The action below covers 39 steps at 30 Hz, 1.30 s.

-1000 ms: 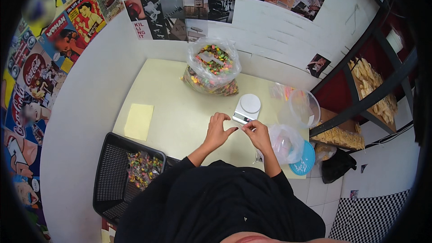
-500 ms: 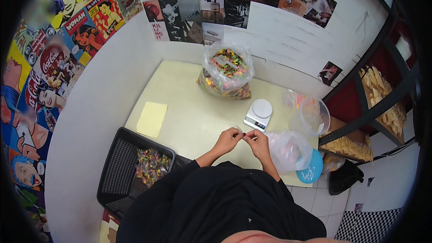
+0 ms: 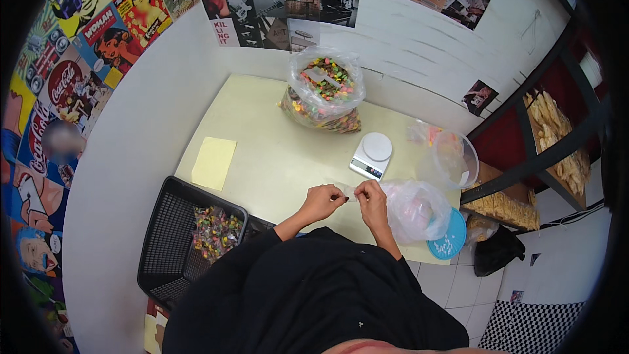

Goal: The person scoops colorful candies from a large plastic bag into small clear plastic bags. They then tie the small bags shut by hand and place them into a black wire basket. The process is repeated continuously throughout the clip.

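Note:
My left hand (image 3: 320, 202) and my right hand (image 3: 372, 203) are raised over the near edge of the table, fingertips pinched. Between them stretches a small clear plastic bag (image 3: 350, 192), held by both; its contents are too faint to make out. Just beyond my right hand stands a white kitchen scale (image 3: 376, 149) with nothing on its round plate. Farther back, a large open clear bag (image 3: 320, 115) is full of small colourful sweets (image 3: 333, 73), and a pale scoop-like piece (image 3: 322, 77) lies on top of them.
At the left, a black basket (image 3: 157, 241) holds several small filled packets (image 3: 216, 233). A yellow sheet (image 3: 214, 163) lies near it. On the right are a bulging clear plastic bag (image 3: 414, 210), a blue lid (image 3: 449, 236), a clear round tub (image 3: 457, 160) and a dark-framed shelf (image 3: 550, 174).
My hands have drawn slightly apart, and the clear bag now shows between their fingertips. The whole view has shifted a little; the things on the table stay where they were.

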Tool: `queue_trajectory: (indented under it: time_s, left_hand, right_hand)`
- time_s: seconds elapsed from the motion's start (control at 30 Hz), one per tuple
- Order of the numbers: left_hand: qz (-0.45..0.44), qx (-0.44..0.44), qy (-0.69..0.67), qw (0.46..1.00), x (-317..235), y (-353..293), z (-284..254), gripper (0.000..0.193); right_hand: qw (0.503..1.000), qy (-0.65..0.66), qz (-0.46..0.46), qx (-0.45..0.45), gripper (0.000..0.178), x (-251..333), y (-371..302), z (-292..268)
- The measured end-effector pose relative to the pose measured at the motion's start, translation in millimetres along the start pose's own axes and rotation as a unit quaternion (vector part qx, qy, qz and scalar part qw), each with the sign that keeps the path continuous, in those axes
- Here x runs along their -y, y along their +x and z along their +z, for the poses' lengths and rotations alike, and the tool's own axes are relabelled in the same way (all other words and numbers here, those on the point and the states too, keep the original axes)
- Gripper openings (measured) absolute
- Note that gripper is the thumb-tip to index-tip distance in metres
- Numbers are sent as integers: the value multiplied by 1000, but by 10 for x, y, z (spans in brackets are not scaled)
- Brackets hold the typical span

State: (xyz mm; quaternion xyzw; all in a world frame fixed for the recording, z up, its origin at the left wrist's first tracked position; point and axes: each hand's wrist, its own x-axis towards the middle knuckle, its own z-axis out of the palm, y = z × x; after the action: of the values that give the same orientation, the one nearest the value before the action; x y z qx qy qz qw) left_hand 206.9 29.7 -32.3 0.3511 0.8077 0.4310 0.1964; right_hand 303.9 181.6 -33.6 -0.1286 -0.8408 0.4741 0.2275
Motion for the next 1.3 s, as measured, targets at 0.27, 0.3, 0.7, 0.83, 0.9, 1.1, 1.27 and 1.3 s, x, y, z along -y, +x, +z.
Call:
queue_trajectory:
  time_s: [0.27,0.3,0.7,0.83,0.9,1.1,1.27,1.3]
  left_hand:
    - [47,64,89,993,-29,80,-529,55]
    - [73,104,56,990,9,117,-566,55]
    - [13,191,-97,977,64,189,-306,20]
    - [7,182,-111,977,113,151,-202,24]
    - [-5,218,-125,968,100,161,-222,30]
    - [25,372,-247,894,77,244,-346,41]
    - [26,377,-309,873,79,288,-245,40]
    - [27,363,-302,881,120,300,-181,40]
  right_hand:
    - [986,58,31,152,19,171,48,-177]
    - [984,64,21,168,19,222,59,-198]
    - [982,18,6,187,23,308,170,-295]
    - [981,-4,9,195,22,298,192,-274]
    - [977,-3,18,214,20,261,191,-298]
    - [955,-26,-93,281,23,323,311,-353]
    - [947,-54,-135,285,27,416,370,-351]
    - [948,-70,-116,288,26,461,400,-355]
